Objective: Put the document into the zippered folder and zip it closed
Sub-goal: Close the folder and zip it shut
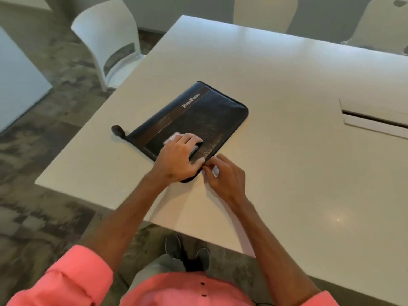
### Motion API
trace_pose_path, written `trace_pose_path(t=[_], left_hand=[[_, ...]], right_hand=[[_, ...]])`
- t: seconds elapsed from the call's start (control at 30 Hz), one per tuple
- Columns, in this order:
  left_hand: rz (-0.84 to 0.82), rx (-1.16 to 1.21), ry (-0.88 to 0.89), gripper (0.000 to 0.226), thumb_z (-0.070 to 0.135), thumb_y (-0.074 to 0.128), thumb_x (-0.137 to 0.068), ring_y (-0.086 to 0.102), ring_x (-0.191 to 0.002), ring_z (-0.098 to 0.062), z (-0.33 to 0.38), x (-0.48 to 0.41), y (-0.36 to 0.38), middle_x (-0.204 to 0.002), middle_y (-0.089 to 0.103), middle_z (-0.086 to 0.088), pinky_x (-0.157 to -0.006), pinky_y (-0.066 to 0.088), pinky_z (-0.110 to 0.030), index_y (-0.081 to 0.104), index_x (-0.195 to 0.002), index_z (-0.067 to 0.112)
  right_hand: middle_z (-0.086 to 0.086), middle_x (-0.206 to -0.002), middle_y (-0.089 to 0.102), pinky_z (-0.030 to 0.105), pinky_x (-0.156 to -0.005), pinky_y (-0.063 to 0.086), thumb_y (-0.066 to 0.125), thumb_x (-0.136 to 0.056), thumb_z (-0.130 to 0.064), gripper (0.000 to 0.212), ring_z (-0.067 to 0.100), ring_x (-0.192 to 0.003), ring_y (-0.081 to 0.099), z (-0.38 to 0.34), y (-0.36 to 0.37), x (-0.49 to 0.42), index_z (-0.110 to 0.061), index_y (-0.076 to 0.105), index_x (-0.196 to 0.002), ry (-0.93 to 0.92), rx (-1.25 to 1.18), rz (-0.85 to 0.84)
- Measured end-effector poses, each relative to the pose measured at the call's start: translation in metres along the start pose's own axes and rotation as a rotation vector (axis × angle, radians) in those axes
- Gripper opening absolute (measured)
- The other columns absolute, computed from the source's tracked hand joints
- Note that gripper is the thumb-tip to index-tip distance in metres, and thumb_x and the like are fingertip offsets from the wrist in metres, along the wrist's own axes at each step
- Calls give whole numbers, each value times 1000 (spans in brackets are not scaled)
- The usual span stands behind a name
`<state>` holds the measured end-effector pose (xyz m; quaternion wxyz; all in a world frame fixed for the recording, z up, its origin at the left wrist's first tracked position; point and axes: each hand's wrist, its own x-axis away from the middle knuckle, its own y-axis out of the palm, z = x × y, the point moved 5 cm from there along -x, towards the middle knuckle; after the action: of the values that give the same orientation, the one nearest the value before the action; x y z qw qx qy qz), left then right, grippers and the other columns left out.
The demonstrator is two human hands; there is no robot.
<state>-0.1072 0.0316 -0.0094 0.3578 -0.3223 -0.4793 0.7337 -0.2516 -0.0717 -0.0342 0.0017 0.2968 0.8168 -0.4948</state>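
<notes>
Portfolio (pixel 198 115): black zippered folder, flat on the white table (pixel 287 151), set at a slant with the near corner toward the person; placed so for reach of both hands.
Document: not identifiable for certain; white sheet (pixel 171 138) showing under the left fingers, lying on the cover (whether the task's paper, cannot tell).
Left hand (pixel 178 157): palm down, fingers spread flat, pressed on the near end of the portfolio and partly on the white sheet; apparently steadying the case against sliding; no closed grip, only flat pressure.
Right hand (pixel 225 173): at the near right edge, fingertips (pixel 208 165) drawn together in a pinch at the seam, probably on the zipper pull (pull itself hidden); small white scrap (pixel 216 171) under the fingers.
Arms: both extended forward, forearms bare, pink sleeves (pixel 72 277) rolled up.
Strap end (pixel 118 130): dark loop at the far left corner, slack on the table.
Stage: judged at the zipper, open or closed not discernible.
</notes>
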Motion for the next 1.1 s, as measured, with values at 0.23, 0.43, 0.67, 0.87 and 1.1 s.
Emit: trace_pose_path(t=[0.23,0.43,0.67,0.87,1.1], left_hand=[[82,-160,166,52,65,63,-94,65,-117,-21,3,48,-1,-130,67,1,-95,60,-39,58,-129,26],[243,-179,304,24,38,65,-105,69,-75,-20,6,56,5,-99,72,-5,-61,58,-27,65,-109,14],[286,-188,348,23,34,57,-108,67,-64,-19,10,53,3,-90,71,-7,-53,53,-23,64,-106,12],[282,-196,346,26,34,53,-110,77,-81,-25,10,56,-2,-100,76,-10,-63,64,-33,66,-111,11],[301,-229,386,21,31,64,-106,77,-84,-22,10,58,-1,-103,76,-9,-61,60,-26,67,-113,12]], right_hand=[[-13,-93,67,19,-63,47,77,-97,-41,13,7,-75,60,0,7,1,-29,72,-95,58,-3,23],[-9,-95,67,25,-62,54,76,-96,-36,13,9,-73,60,-12,13,10,-25,69,-97,2,-14,18],[-5,-101,72,20,-63,49,77,-96,-37,17,10,-72,62,-18,14,15,-22,70,-100,-89,2,19],[-9,-93,67,27,-62,54,79,-96,-36,15,9,-68,58,0,6,9,-24,70,-93,61,4,112],[-7,-94,66,28,-64,54,77,-99,-32,14,11,-69,59,36,-8,-31,-20,70,-95,175,65,178]])
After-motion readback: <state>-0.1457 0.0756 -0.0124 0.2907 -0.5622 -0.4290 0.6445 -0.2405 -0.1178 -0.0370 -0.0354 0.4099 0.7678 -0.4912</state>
